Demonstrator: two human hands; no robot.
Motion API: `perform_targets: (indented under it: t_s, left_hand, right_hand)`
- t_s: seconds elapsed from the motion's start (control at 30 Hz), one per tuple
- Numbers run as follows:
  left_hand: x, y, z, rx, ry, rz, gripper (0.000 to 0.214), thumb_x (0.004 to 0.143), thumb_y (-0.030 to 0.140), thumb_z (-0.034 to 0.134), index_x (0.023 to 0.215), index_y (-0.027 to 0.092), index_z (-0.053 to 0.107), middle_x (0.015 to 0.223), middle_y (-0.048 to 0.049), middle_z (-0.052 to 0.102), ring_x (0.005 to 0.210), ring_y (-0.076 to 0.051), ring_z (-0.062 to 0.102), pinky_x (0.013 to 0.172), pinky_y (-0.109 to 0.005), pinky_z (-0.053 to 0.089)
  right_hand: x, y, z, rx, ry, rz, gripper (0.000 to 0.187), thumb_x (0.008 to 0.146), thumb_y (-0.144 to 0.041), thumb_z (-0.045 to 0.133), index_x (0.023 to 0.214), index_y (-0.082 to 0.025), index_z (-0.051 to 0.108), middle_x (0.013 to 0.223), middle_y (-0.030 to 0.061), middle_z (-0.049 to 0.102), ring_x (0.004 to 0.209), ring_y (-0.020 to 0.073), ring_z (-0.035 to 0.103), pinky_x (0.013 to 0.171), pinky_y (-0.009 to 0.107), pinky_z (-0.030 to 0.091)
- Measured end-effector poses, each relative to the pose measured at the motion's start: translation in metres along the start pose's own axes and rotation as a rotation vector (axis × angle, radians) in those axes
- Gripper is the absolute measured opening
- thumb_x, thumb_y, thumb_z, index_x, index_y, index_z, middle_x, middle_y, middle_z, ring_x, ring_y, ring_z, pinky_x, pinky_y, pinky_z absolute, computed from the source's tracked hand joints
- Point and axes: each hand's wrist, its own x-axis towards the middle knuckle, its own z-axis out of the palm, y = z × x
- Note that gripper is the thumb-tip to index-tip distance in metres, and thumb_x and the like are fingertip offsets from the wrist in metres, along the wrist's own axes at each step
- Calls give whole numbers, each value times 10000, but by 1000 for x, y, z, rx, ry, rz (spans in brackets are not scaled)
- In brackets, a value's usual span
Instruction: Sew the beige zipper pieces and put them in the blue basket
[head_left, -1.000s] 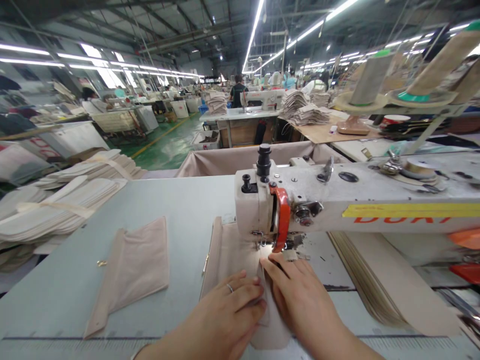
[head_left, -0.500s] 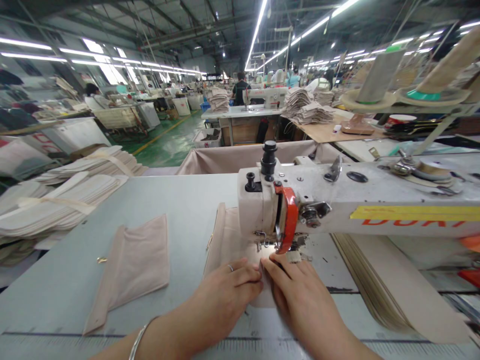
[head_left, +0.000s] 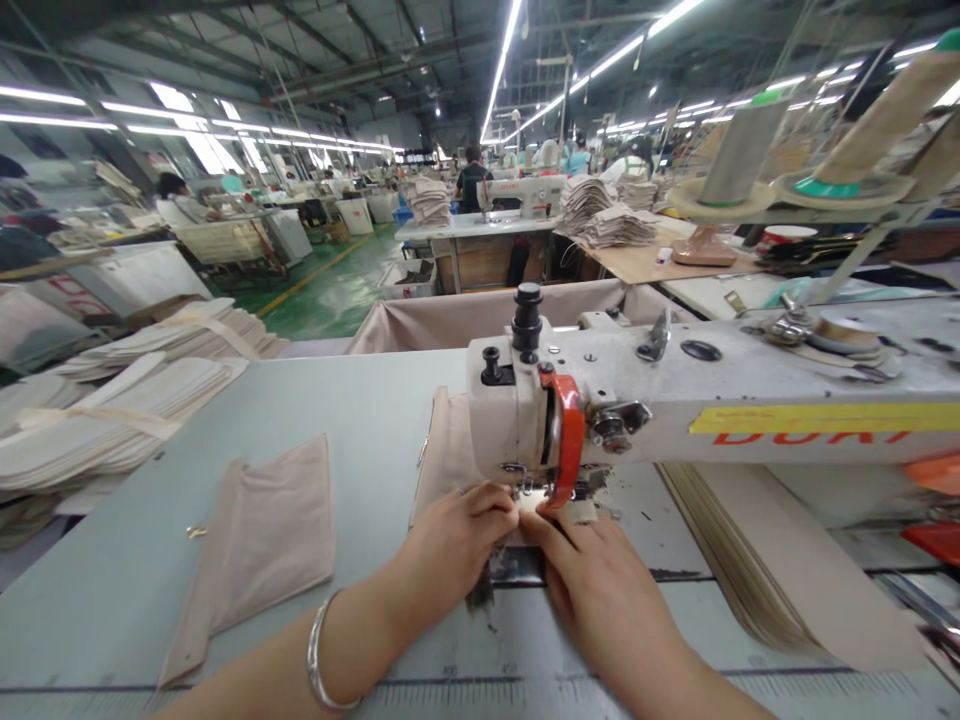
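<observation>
A beige fabric piece [head_left: 448, 440] with a small gold metal piece on its left edge lies under the head of the white sewing machine [head_left: 504, 430]. My left hand [head_left: 457, 535], with a silver bangle at the wrist, pinches the fabric's near edge, just left of the presser foot. My right hand [head_left: 604, 580] lies to the right of the foot. Its fingers stretch forward and its fingertips press on the cloth beside the orange guard [head_left: 568, 440]. The needle point is too small to make out. A similar beige fabric piece [head_left: 274, 520] lies flat at left.
To the right, a stack of beige panels [head_left: 795, 570] lies under the machine arm. Bundles of pale panels [head_left: 112, 420] are piled at far left. Thread cones [head_left: 750, 140] stand at upper right. Beyond the machine is a cloth-lined bin [head_left: 480, 315]; other people sit farther back.
The fabric under the machine has moved away from me, baring the metal plate at its near edge. My left hand has moved slightly forward and its fingers have drawn into a pinch.
</observation>
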Motion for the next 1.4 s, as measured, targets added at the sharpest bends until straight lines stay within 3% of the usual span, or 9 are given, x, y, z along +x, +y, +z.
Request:
perform_targets:
  t_s: [0.37, 0.6, 1.0, 1.4]
  left_hand:
    - [9, -12, 8, 34, 58, -134, 290, 895, 46, 492, 967, 205, 723, 1043, -37, 713, 974, -186, 676, 916, -319, 552]
    - [11, -12, 10, 47, 104, -141, 268, 879, 45, 513, 937, 193, 729, 990, -46, 722, 931, -202, 689, 873, -328, 564]
    - [7, -14, 11, -3, 87, -109, 295, 891, 42, 489, 940, 211, 726, 1073, -23, 706, 965, -170, 677, 922, -296, 543]
    - [11, -19, 15, -11, 77, -167, 232, 908, 64, 540, 953, 213, 712, 1010, -18, 711, 931, -187, 676, 876, -294, 537]
  right_hand:
    - [1, 0, 3, -43, -23, 33, 458, 908, -89, 479, 1351, -194, 527, 1264, 110, 548, 1093, 298, 487, 930, 468, 435]
    - [3, 0, 5, -43, -15, 29, 464, 905, -82, 488, 1355, -187, 521, 1260, 108, 554, 1068, 287, 500, 926, 456, 433]
    - [-1, -3, 3, -17, -8, 11, 418, 902, -74, 494, 1298, -193, 561, 1186, 95, 583, 1031, 275, 509, 895, 446, 434]
    - [-2, -1, 6, -22, -6, 8, 488, 900, -72, 460, 1373, -185, 500, 1267, 103, 557, 1080, 276, 510, 901, 457, 444]
